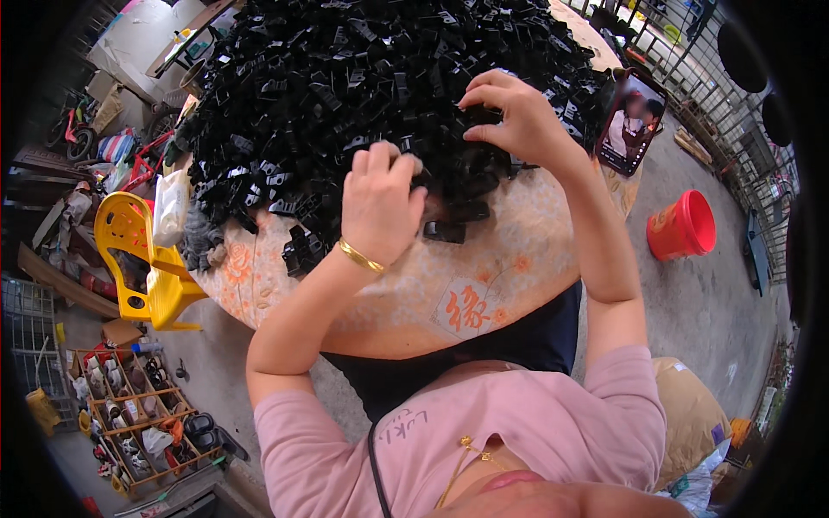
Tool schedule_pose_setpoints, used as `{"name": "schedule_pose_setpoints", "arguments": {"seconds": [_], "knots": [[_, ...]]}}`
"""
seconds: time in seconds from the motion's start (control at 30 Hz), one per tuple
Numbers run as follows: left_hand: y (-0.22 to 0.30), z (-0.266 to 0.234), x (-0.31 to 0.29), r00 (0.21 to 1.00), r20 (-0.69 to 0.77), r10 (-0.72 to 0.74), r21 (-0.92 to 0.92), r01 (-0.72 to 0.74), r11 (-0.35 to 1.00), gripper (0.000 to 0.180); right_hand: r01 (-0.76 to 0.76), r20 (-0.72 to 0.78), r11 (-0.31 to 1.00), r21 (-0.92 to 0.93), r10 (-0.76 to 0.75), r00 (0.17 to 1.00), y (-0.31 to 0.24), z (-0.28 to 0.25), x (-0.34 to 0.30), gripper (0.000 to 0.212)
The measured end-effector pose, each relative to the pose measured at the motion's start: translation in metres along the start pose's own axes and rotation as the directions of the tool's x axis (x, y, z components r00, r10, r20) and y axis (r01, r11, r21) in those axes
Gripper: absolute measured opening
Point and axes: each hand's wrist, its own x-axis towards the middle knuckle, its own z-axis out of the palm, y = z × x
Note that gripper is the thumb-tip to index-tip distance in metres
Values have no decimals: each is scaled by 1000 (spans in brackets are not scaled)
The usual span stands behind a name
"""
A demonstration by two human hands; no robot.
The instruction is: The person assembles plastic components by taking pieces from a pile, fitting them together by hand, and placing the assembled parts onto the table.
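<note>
A large heap of small black plastic parts [345, 95] covers most of a round table [389, 319] with an orange floral cover. At the heap's near edge my left hand [380, 203] is closed, its fingers curled. A dark part shows between its thumb and fingers, mostly hidden. My right hand [518, 121] reaches over the heap's right side, fingers bent and thumb apart from them. I see nothing plainly gripped in it. Near my left hand, a few loose black parts [445, 231] lie on the cover, and a small cluster [302, 250] lies left of my wrist.
A phone [631, 123] stands upright at the table's right edge. Beyond it, a red bucket [682, 226] is on the concrete floor. To the left are a yellow plastic chair [164, 289] and a wooden shoe rack [138, 406]. A brown sack [686, 414] sits at my right.
</note>
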Motion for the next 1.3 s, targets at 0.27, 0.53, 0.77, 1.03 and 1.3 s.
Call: {"name": "schedule_pose_setpoints", "arguments": {"seconds": [0.27,0.53,0.77,1.03,1.3], "knots": [[4,26,2,944,85,320,12,-322,947,27,-294,-26,894,339,322,947,-3,6,5,27],[4,34,16,962,140,236,1,-238,971,25,-325,96,475,818,443,891,-19,16,8,19],[-18,5,27,881,354,-315,-935,319,-156,27,-81,-131,506,858,369,920,-41,31,1,34],[-13,-15,23,789,449,-420,-882,466,-68,28,19,-267,836,549,153,951,-48,32,-1,43],[-24,-11,16,888,412,-204,-909,416,-29,28,65,-195,873,483,35,980,-60,33,-3,42]]}}
